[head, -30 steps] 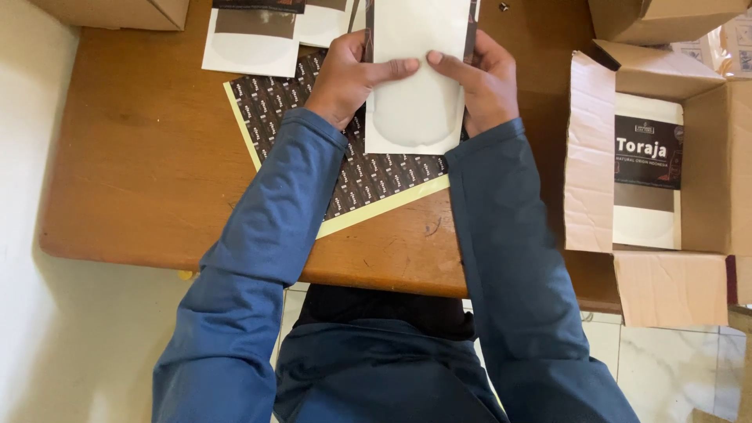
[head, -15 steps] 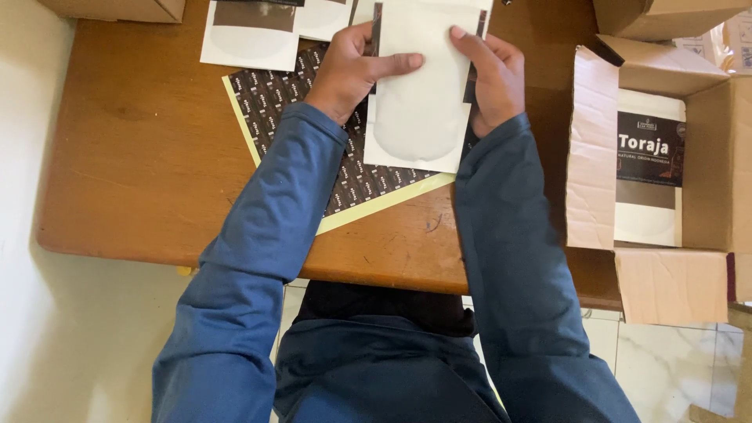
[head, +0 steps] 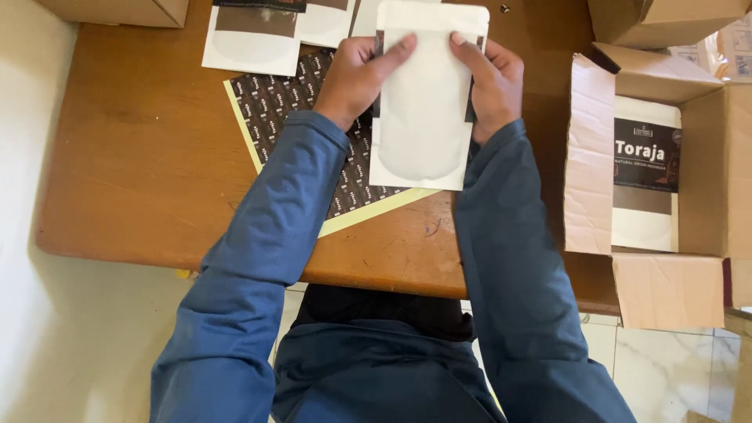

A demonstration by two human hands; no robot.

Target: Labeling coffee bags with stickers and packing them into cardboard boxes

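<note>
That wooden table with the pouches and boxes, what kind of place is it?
Probably a small packing station. Both hands, left hand and right hand, hold a white pouch over a sticker sheet. An open cardboard box beside them holds a labelled pouch.

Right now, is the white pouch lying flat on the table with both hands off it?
No, both the left hand and right hand grip the white pouch by its edges.

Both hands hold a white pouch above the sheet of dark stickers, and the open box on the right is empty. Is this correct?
Not quite. The head view shows the box is not empty: a pouch with a dark label lies in it. The left hand and right hand do hold the white pouch above the sticker sheet.
</note>
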